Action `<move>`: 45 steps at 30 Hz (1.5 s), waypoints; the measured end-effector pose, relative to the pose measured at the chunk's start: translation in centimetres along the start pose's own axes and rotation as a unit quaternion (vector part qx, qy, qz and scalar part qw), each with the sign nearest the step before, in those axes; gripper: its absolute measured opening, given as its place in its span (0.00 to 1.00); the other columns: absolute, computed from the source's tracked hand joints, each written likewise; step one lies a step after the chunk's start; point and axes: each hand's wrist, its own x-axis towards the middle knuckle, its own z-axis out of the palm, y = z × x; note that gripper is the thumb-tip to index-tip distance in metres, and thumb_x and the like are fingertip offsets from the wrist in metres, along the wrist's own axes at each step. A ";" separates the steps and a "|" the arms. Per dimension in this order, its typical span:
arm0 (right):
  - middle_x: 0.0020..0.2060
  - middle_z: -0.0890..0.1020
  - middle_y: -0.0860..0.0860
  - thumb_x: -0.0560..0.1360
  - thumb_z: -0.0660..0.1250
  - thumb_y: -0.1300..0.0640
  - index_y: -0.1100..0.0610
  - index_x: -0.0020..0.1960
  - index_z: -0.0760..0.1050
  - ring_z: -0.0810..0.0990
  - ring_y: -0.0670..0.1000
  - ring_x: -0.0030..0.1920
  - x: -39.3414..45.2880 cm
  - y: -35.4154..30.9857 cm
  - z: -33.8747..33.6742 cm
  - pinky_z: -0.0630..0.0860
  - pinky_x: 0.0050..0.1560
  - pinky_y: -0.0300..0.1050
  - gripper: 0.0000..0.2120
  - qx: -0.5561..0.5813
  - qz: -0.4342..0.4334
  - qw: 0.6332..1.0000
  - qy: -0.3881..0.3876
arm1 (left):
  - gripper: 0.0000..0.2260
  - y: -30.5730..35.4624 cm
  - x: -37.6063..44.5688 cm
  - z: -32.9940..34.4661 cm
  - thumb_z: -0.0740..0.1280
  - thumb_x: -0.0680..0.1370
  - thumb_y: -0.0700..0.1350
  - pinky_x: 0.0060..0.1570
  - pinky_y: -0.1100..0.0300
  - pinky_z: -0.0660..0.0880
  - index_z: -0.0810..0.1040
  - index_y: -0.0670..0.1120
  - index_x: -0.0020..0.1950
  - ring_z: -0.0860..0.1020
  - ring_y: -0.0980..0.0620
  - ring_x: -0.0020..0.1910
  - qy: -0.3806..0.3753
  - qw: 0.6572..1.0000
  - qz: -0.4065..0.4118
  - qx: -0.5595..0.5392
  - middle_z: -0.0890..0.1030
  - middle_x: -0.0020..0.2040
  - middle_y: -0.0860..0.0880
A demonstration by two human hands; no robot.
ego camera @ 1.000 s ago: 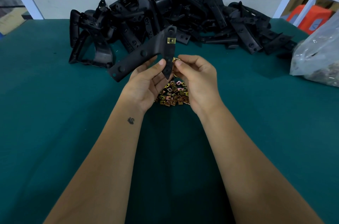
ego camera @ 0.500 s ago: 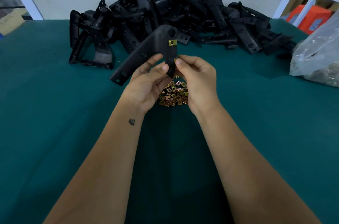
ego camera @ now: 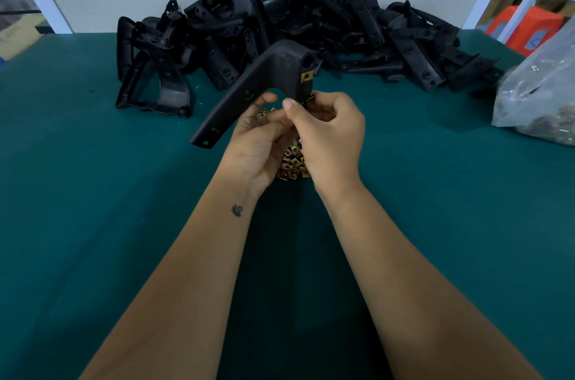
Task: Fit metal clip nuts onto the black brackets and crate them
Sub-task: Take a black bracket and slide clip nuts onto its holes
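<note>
Head view: my hands fit a clip nut onto a black bracket.
My left hand (ego camera: 258,146) grips the bracket (ego camera: 264,83); my right hand (ego camera: 329,133) fingers pinch a clip nut (ego camera: 311,98) at its lower edge.

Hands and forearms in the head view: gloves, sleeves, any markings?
No gloves and no sleeves: the left hand and right hand are bare, as are both forearms right down to the frame edge. No watch, rings or bands visible. One marking: a small dark swan-shaped tattoo near the left wrist.

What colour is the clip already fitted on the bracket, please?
Brassy gold, against the black bracket; the clip shows in the head view.
</note>
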 end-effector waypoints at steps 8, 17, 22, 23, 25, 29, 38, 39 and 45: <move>0.45 0.83 0.55 0.70 0.77 0.55 0.53 0.44 0.78 0.82 0.53 0.47 -0.2 -0.3 -0.1 0.80 0.50 0.55 0.09 -0.018 -0.017 1.000 0.000 | 0.14 -0.1 0.0 0.1 0.62 0.77 0.26 0.43 0.59 0.82 0.74 0.46 0.49 0.83 0.50 0.40 0.027 1.000 0.006 0.007 0.83 0.38 0.45; 0.41 0.84 0.52 0.70 0.77 0.53 0.53 0.43 0.78 0.83 0.50 0.44 -0.1 0.1 -0.2 0.81 0.46 0.48 0.09 -0.011 -0.017 1.000 -0.005 | 0.14 0.0 -0.2 0.3 0.63 0.77 0.26 0.43 0.60 0.81 0.73 0.46 0.48 0.83 0.50 0.40 0.036 0.999 0.012 0.024 0.84 0.38 0.46; 0.40 0.85 0.52 0.71 0.75 0.53 0.57 0.49 0.80 0.84 0.49 0.46 0.4 0.3 -0.2 0.80 0.51 0.46 0.10 0.012 -0.003 1.000 0.008 | 0.14 -0.1 -0.3 0.5 0.64 0.76 0.27 0.42 0.61 0.80 0.75 0.46 0.52 0.84 0.54 0.40 0.018 0.999 0.008 0.026 0.84 0.35 0.49; 0.41 0.85 0.52 0.72 0.75 0.52 0.57 0.49 0.80 0.84 0.49 0.46 0.5 0.4 -0.3 0.80 0.52 0.47 0.10 0.013 -0.002 1.000 0.008 | 0.14 -0.1 -0.3 0.5 0.64 0.76 0.27 0.44 0.61 0.81 0.75 0.45 0.53 0.84 0.54 0.40 0.011 0.999 0.010 0.030 0.84 0.35 0.49; 0.42 0.85 0.50 0.72 0.75 0.52 0.56 0.49 0.80 0.84 0.48 0.46 0.5 0.4 -0.5 0.80 0.51 0.46 0.10 -0.001 -0.008 1.000 0.010 | 0.14 0.0 -0.3 0.6 0.63 0.76 0.26 0.49 0.60 0.81 0.75 0.45 0.53 0.83 0.54 0.40 0.001 0.999 0.017 0.039 0.84 0.36 0.48; 0.40 0.84 0.46 0.73 0.74 0.51 0.57 0.48 0.82 0.82 0.41 0.42 0.5 0.4 -0.6 0.76 0.45 0.35 0.10 -0.028 -0.012 1.000 0.001 | 0.14 -0.1 -0.3 0.6 0.62 0.77 0.26 0.49 0.61 0.80 0.75 0.44 0.51 0.82 0.55 0.39 -0.013 0.998 0.027 0.047 0.82 0.34 0.49; 0.39 0.84 0.48 0.74 0.73 0.56 0.59 0.47 0.83 0.81 0.41 0.40 0.8 0.3 -0.8 0.76 0.42 0.33 0.06 0.022 0.020 1.000 -0.001 | 0.18 -0.3 -0.4 1.0 0.63 0.77 0.27 0.46 0.64 0.79 0.83 0.48 0.38 0.83 0.59 0.38 0.039 0.998 0.014 0.057 0.82 0.36 0.52; 0.38 0.84 0.48 0.74 0.73 0.55 0.58 0.46 0.82 0.81 0.41 0.40 0.9 0.3 -0.9 0.76 0.43 0.34 0.06 0.008 0.008 1.000 0.003 | 0.15 -0.4 -0.5 1.1 0.64 0.78 0.29 0.42 0.66 0.79 0.82 0.47 0.41 0.83 0.59 0.37 0.055 0.997 0.009 0.047 0.83 0.34 0.54; 0.43 0.83 0.47 0.75 0.72 0.53 0.57 0.49 0.80 0.81 0.46 0.46 0.7 0.2 -0.9 0.78 0.51 0.43 0.08 -0.049 -0.020 0.998 0.019 | 0.07 0.0 -0.6 1.1 0.70 0.77 0.38 0.37 0.68 0.78 0.83 0.41 0.55 0.84 0.58 0.41 0.132 0.991 0.007 -0.035 0.86 0.44 0.50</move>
